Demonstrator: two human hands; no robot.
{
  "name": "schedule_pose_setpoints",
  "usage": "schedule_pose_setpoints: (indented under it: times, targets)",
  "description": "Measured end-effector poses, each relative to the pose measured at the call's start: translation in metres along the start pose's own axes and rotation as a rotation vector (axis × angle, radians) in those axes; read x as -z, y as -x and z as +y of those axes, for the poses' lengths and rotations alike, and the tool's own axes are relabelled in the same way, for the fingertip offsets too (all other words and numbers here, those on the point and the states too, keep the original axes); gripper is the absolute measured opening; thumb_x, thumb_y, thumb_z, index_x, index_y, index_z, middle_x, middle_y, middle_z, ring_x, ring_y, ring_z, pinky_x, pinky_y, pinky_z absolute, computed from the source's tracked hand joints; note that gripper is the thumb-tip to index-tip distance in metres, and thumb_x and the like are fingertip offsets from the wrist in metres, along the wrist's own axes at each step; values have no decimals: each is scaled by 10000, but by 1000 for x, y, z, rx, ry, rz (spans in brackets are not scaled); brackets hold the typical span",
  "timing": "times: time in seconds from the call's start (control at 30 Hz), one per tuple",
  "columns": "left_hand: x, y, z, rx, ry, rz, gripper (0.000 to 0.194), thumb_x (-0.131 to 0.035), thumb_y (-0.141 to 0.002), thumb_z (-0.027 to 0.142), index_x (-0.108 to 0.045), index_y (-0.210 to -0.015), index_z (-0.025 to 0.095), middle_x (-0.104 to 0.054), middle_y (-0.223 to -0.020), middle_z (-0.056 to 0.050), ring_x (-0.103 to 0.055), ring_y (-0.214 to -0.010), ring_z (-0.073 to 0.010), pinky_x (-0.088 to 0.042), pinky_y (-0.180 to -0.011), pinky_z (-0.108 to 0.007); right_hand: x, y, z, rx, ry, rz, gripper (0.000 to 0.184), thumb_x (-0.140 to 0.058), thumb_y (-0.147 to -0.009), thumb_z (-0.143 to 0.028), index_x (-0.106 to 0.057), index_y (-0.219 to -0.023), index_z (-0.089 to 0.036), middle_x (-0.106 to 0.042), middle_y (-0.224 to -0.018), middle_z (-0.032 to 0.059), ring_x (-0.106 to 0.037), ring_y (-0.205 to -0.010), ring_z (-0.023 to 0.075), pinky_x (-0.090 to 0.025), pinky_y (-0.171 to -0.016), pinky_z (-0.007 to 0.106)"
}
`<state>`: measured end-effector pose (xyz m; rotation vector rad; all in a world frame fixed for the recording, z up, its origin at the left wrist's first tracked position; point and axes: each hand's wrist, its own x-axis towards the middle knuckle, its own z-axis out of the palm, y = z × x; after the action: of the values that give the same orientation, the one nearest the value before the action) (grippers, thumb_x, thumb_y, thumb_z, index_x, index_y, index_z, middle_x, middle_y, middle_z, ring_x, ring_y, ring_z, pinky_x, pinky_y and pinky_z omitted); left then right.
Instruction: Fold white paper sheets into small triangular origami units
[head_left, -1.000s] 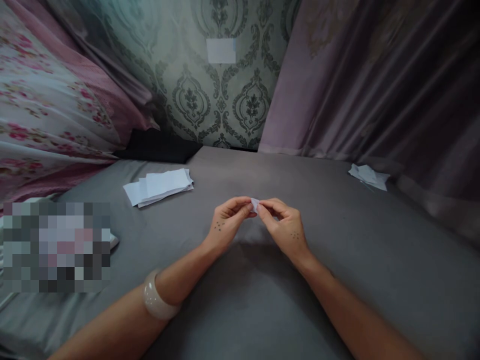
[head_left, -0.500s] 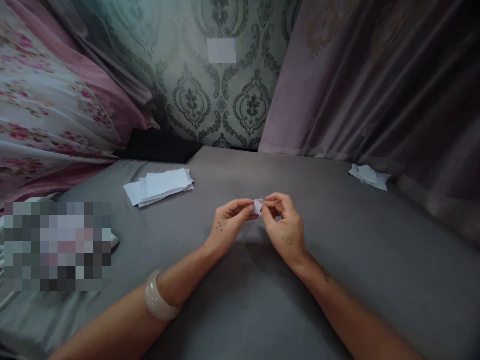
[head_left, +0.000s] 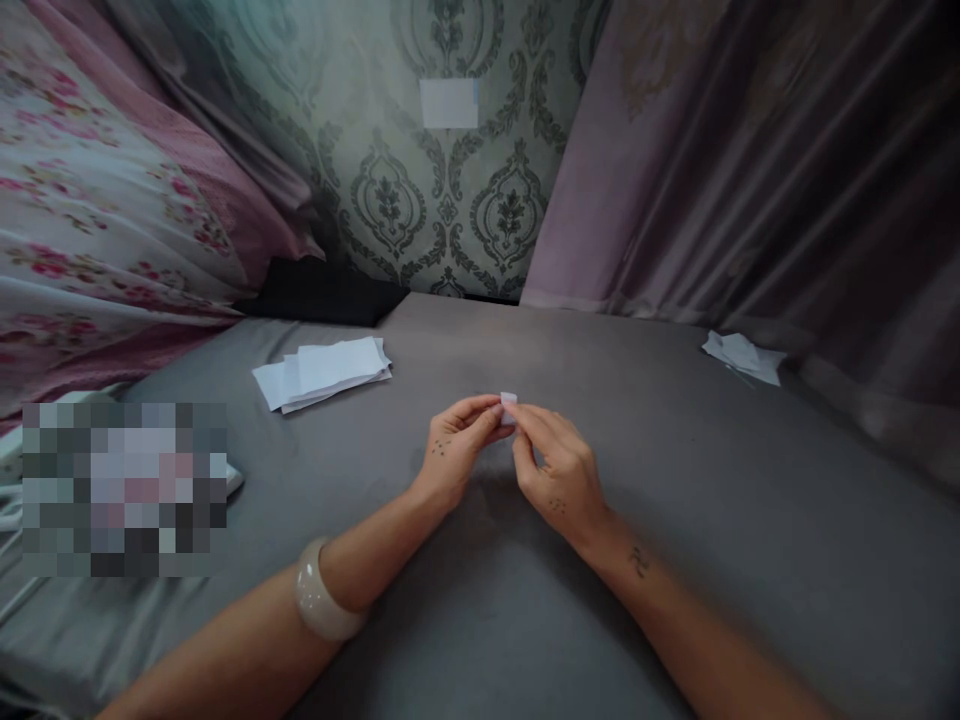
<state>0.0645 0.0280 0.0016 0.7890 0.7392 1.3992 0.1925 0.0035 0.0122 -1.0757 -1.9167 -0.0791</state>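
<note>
A small folded piece of white paper (head_left: pixel 508 404) is pinched between both of my hands above a grey sheet (head_left: pixel 675 480). My left hand (head_left: pixel 456 450) grips its left side with thumb and fingers closed. My right hand (head_left: pixel 553 466) meets it from the right, fingertips pressed on the paper. Most of the paper is hidden by my fingers. A pale bangle (head_left: pixel 321 602) circles my left wrist.
A stack of white paper sheets (head_left: pixel 322 370) lies to the back left on the grey sheet. More white paper pieces (head_left: pixel 742 356) lie at the back right by a mauve curtain (head_left: pixel 750 170). Floral bedding (head_left: pixel 97 210) rises at the left. Patterned wallpaper (head_left: pixel 450 200) stands behind.
My right hand has turned and dropped its wrist while still pinching the paper. Less of the paper shows now. The left hand has barely moved.
</note>
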Motion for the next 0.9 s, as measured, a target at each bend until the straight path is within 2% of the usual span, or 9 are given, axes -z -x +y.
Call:
schedule_pose_setpoints:
  times: [0.3,0.53,0.7,0.8,0.9]
  targets:
    - [1,0,-2,1,0,-4,239,-773,-676,248,-727,-882,137,-723,-855,-55,-664,-778,-143,-553,-800,-305,-4,3,-1,-15,50,-16,431,-447,-876,-83,-535,-1284,-191,-662,-1117,73,-608,-1006,200,-488,-889,378]
    - [0,0,0,-11,20,7,207,-783,-656,224,-731,-845,156,-726,-852,-42,-666,-755,-133,-553,-793,-303,-5,2,-7,-110,-96,22,334,-459,-866,-102,-613,-1141,-213,-662,-1081,68,-611,-1017,191,-487,-902,374]
    - [-1,0,1,-27,12,-28,185,-779,-667,241,-718,-820,156,-715,-812,-32,-666,-759,-145,-554,-798,-329,-3,-2,-7,-355,-298,142,217,-522,-838,-174,-615,-1032,-200,-701,-952,59,-662,-871,176,-529,-806,326]
    - [2,0,0,-44,-7,-66,177,-760,-699,251,-712,-846,166,-710,-831,-28,-664,-766,-142,-551,-808,-337,0,-8,-4,-479,-422,90,140,-551,-815,-214,-665,-891,-186,-719,-863,54,-671,-784,167,-540,-742,298]
    - [4,-1,-1,-61,-27,-98,156,-743,-724,249,-710,-858,176,-701,-825,-17,-654,-761,-129,-550,-804,-322,4,-13,0,-563,-523,31,147,-585,-783,-245,-693,-855,-175,-730,-823,54,-676,-733,166,-545,-703,292]
